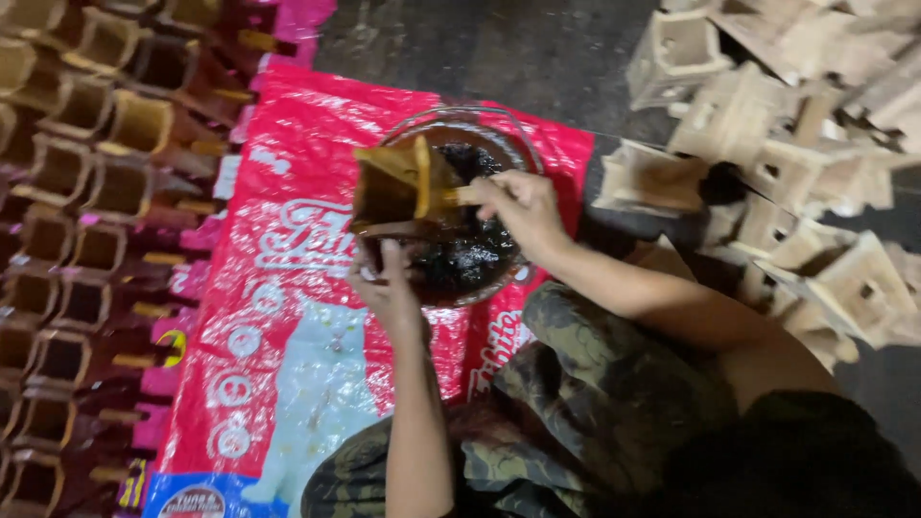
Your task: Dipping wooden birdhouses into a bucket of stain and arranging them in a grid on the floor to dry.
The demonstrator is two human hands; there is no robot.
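1. Head view: box [389, 192], small and wooden, wet with dark stain, hangs over the bowl [513, 134] on a red sack [278, 288].
2. Likely light, stiff, slippery; left hand [384, 283] pinches its lower edge, right hand [518, 206] clenches its peg.

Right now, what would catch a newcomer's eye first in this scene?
First, the bright red sack spread on the floor, with a glass bowl of dark stain on it. Over the bowl, the left hand and right hand hold a small wooden box. Stained boxes line the left; pale unstained ones pile at the right.
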